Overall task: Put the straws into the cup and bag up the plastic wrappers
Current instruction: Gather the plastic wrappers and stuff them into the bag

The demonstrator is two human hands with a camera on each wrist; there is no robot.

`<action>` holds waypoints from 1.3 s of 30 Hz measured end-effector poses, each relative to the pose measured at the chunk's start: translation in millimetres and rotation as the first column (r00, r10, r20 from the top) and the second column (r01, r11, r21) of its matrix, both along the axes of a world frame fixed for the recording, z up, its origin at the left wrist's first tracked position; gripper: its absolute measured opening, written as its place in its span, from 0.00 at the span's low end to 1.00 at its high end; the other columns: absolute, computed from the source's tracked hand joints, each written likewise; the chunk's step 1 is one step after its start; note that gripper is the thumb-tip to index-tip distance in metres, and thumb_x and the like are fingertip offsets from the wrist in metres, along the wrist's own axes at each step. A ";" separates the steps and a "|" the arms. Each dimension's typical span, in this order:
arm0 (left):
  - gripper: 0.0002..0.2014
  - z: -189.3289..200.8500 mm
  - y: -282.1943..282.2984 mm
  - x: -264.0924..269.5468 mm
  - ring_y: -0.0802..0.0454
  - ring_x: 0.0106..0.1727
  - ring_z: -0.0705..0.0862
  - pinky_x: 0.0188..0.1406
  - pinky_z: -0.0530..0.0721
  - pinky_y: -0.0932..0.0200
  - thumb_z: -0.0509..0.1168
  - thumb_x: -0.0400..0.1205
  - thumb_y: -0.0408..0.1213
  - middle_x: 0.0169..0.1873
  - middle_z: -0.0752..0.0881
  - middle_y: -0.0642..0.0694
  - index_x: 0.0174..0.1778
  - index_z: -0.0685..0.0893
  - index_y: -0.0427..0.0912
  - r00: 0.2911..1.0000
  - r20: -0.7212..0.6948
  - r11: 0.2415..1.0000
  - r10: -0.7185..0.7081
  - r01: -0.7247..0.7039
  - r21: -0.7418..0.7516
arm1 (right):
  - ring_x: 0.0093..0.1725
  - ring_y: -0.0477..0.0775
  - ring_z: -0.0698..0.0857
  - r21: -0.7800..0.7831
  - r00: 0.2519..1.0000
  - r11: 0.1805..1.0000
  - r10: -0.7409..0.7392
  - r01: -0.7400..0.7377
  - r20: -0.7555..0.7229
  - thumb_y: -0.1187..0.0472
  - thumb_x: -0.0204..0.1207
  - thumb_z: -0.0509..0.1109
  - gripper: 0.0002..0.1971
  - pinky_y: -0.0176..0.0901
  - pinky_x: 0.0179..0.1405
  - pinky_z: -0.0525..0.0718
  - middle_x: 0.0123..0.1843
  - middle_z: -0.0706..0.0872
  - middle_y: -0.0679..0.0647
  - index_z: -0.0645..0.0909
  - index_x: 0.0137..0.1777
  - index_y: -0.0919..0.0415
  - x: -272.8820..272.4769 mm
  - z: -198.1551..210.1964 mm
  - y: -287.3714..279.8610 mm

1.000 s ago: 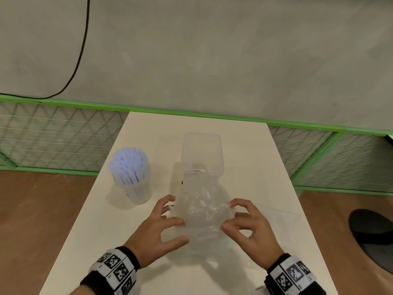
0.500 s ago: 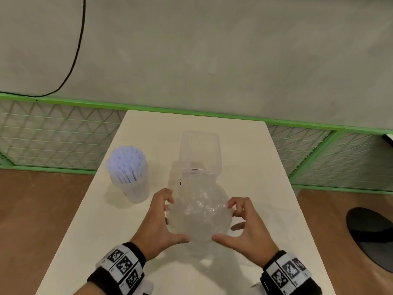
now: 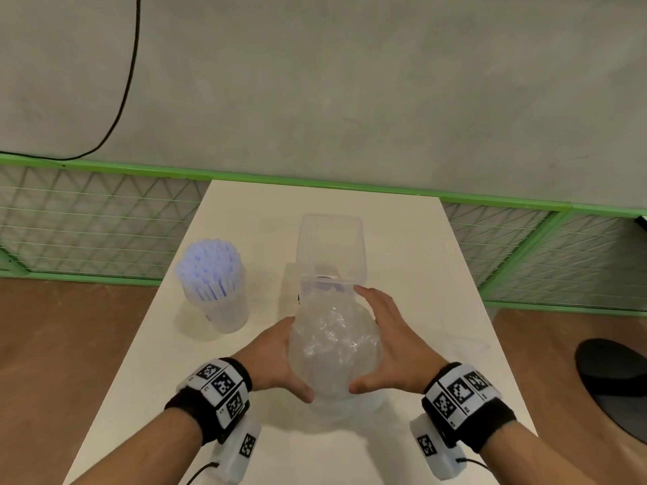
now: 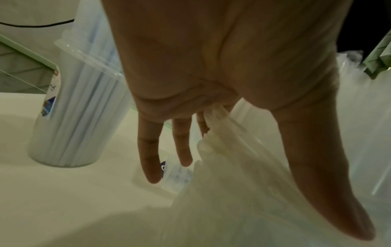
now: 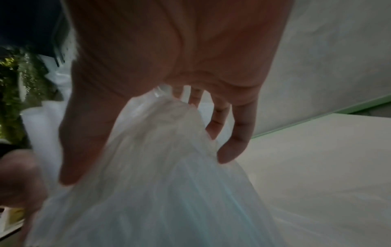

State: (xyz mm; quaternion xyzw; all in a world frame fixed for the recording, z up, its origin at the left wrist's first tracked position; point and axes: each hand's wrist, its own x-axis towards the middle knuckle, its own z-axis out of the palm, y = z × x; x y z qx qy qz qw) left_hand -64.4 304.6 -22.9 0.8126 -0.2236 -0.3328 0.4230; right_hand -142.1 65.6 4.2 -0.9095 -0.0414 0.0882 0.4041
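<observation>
Wrappers: a crumpled ball of clear plastic wrappers (image 3: pixel 332 348) is between both hands, just in front of the clear bag (image 3: pixel 329 250), above the surface (image 3: pixel 402 239).
Left grip: the left hand (image 3: pixel 276 358) cups the ball from its side, with thumb under and fingers nearly straight; some film passes between the fingers.
Right grip: the right hand (image 3: pixel 392 344) presses the other side with its fingers spread along the ball.
Straws: they stand already in the cup (image 3: pixel 218 292), well to the left.
Advice: I think it is best to squeeze evenly, keep the ball compact, and aim for the middle of the bag's mouth.
Risk: the thin bag may tip or fold shut.
</observation>
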 end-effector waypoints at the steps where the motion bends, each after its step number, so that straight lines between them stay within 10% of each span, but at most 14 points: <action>1: 0.49 0.1 -1.3 -0.4 0.68 0.58 0.83 0.61 0.83 0.61 0.88 0.48 0.42 0.55 0.86 0.64 0.64 0.72 0.61 1.000 -0.003 1.000 -0.004 0.004 -0.020 | 0.78 0.32 0.59 0.013 0.999 0.999 0.031 -0.031 -0.014 0.42 0.47 0.89 0.68 0.31 0.77 0.64 0.78 0.56 0.33 0.47 0.82 0.35 2.9 1.5 -0.2; 11: 0.61 -3.9 4.2 -17.7 0.63 0.72 0.73 0.69 0.79 0.54 0.87 0.53 0.42 0.71 0.69 0.64 0.74 0.55 0.72 0.994 0.113 0.983 0.007 0.014 -0.184 | 0.74 0.31 0.64 0.063 0.998 0.997 0.054 -0.054 0.016 0.47 0.44 0.92 0.65 0.30 0.76 0.66 0.73 0.59 0.40 0.58 0.82 0.45 -6.1 -5.4 -1.2; 20: 0.54 -28.1 6.1 -16.2 0.64 0.70 0.75 0.72 0.77 0.49 0.86 0.54 0.51 0.69 0.75 0.63 0.71 0.61 0.75 0.996 0.089 0.991 0.010 0.001 -0.131 | 0.76 0.44 0.65 0.048 0.980 0.998 -0.025 0.035 -0.198 0.44 0.45 0.92 0.62 0.54 0.80 0.67 0.71 0.64 0.26 0.51 0.73 0.24 -16.7 -46.2 -3.8; 27: 0.61 -41.7 3.2 -35.9 0.67 0.70 0.75 0.71 0.75 0.57 0.88 0.48 0.56 0.68 0.74 0.70 0.76 0.61 0.62 0.997 -0.043 0.986 0.057 -0.063 -0.155 | 0.70 0.30 0.74 0.108 0.982 0.993 -0.032 0.053 -0.186 0.48 0.46 0.92 0.65 0.35 0.70 0.75 0.71 0.72 0.23 0.45 0.67 0.10 -17.0 -56.5 1.6; 30: 0.59 -32.9 -8.3 -39.8 0.58 0.68 0.74 0.68 0.68 0.63 0.87 0.55 0.37 0.71 0.68 0.59 0.79 0.58 0.45 0.995 -0.039 0.990 0.093 -0.096 -0.101 | 0.61 0.31 0.81 0.059 0.981 0.987 -0.139 0.148 -0.136 0.44 0.45 0.90 0.60 0.42 0.65 0.82 0.63 0.81 0.29 0.53 0.71 0.20 -12.1 -56.9 11.3; 34: 0.62 -31.4 -3.2 -33.3 0.71 0.63 0.79 0.71 0.78 0.55 0.89 0.46 0.52 0.61 0.80 0.72 0.76 0.65 0.52 0.983 -0.066 0.970 0.171 -0.180 -0.165 | 0.47 0.19 0.80 0.134 0.960 0.953 -0.259 0.272 -0.108 0.59 0.46 0.91 0.58 0.19 0.46 0.77 0.50 0.83 0.31 0.58 0.72 0.39 -10.7 -45.4 16.0; 39: 0.52 -7.1 7.0 -28.8 0.63 0.63 0.84 0.61 0.83 0.62 0.89 0.51 0.43 0.59 0.86 0.62 0.71 0.72 0.55 0.925 -0.083 0.856 0.372 -0.376 -0.355 | 0.59 0.44 0.88 0.333 0.955 0.895 -0.270 0.297 -0.125 0.59 0.46 0.91 0.46 0.53 0.62 0.86 0.57 0.90 0.47 0.76 0.68 0.50 -12.2 -19.9 22.9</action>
